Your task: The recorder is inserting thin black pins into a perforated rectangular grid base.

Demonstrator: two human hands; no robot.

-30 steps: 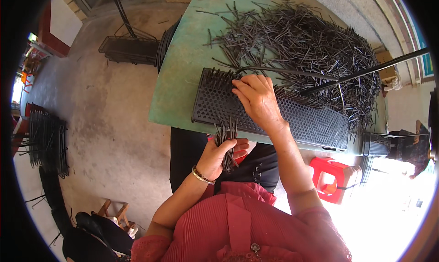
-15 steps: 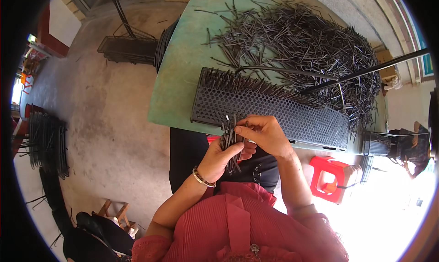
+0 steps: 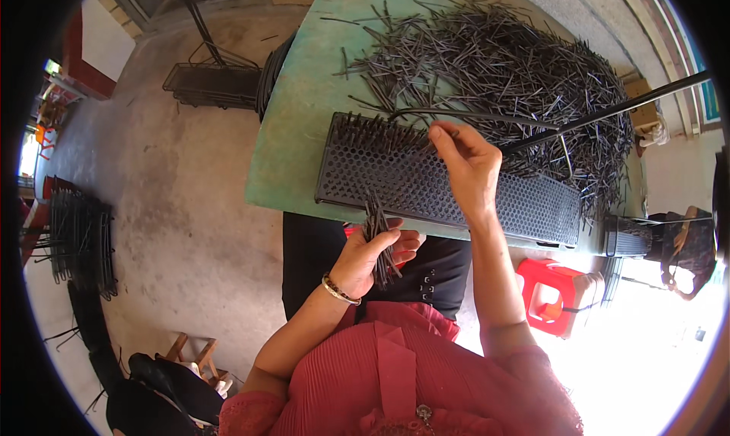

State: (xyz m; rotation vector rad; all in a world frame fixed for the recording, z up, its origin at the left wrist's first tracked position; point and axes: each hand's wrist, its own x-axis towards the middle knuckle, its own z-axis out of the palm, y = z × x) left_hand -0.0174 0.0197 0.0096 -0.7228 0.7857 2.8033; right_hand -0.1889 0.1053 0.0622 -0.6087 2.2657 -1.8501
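Observation:
My left hand (image 3: pixel 362 259) is closed round a bundle of thin dark sticks (image 3: pixel 376 221) at the near edge of the table. The sticks poke out above and below the fingers. My right hand (image 3: pixel 473 166) is over a long black perforated tray (image 3: pixel 456 200), thumb and forefinger pinched at its far side. What the pinch holds, if anything, is too small to make out. Short dark sticks (image 3: pixel 372 134) stand upright in the tray's holes along the far left part. Rows of bare holes show nearer to me.
A large heap of loose dark sticks (image 3: pixel 525 71) covers the far right of the green table (image 3: pixel 285 151). A bent black rod (image 3: pixel 616 110) crosses above the tray and heap. A red plastic stool (image 3: pixel 544 272) stands at the right. Black wire racks (image 3: pixel 80 238) are stacked at the left.
My right hand has left the bundle and moved up and right, over the tray's far side. My left hand stays low with the sticks, its fingers slightly shifted.

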